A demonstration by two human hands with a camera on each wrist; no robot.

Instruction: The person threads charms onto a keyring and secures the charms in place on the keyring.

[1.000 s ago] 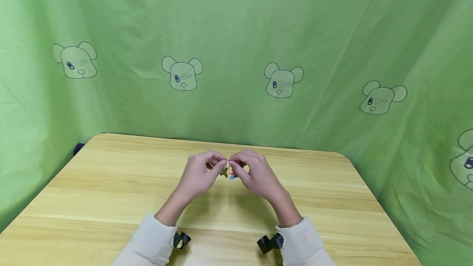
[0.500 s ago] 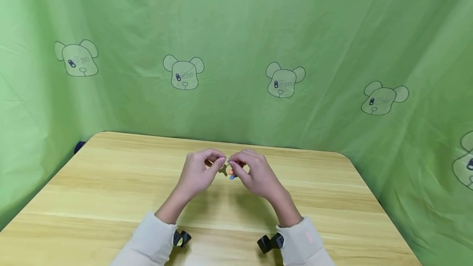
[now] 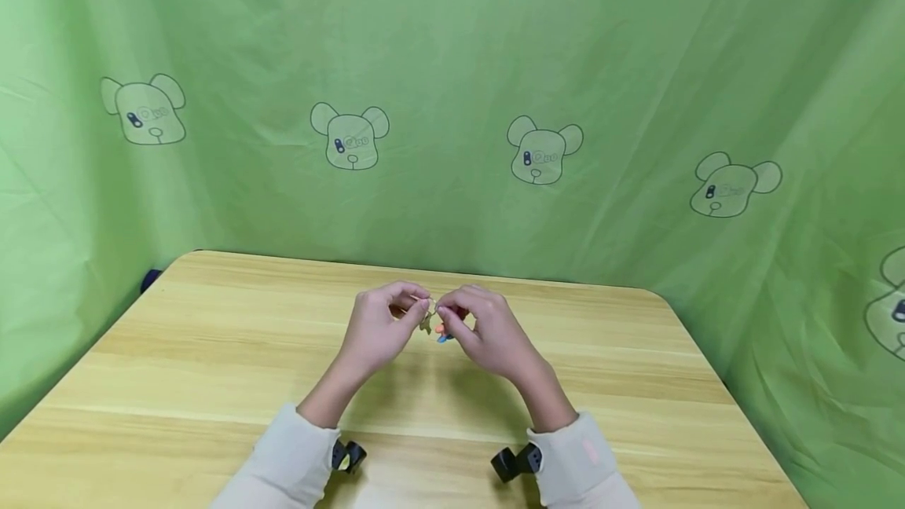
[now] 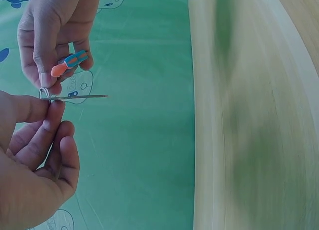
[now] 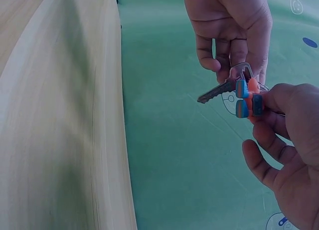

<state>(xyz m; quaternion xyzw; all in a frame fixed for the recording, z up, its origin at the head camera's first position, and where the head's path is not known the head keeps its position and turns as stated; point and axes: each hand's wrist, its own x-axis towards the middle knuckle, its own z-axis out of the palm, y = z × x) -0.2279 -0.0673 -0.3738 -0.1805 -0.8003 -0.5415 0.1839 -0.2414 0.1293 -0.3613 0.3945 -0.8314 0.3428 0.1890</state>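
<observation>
A metal key ring spans the small gap between both hands, held up in the air over the table. My left hand pinches it between thumb and index finger. From the opposite side my right hand pinches the ring with thumb and index finger. A key juts out from the ring beside the left fingertips. An orange and blue charm, like a small figure, hangs below the right fingertips. Fingertips partly cover the ring, so where the key sits on it is partly hidden.
Beneath the hands lies a light wood-grain table with rounded far corners. A green curtain printed with bear faces surrounds it at the back and sides. Black wrist cameras sit at both sleeves.
My left fingertips have drawn slightly away from the right ones, so more of the ring shows between them. The key has shifted a little left and turned. My right hand barely moves.
</observation>
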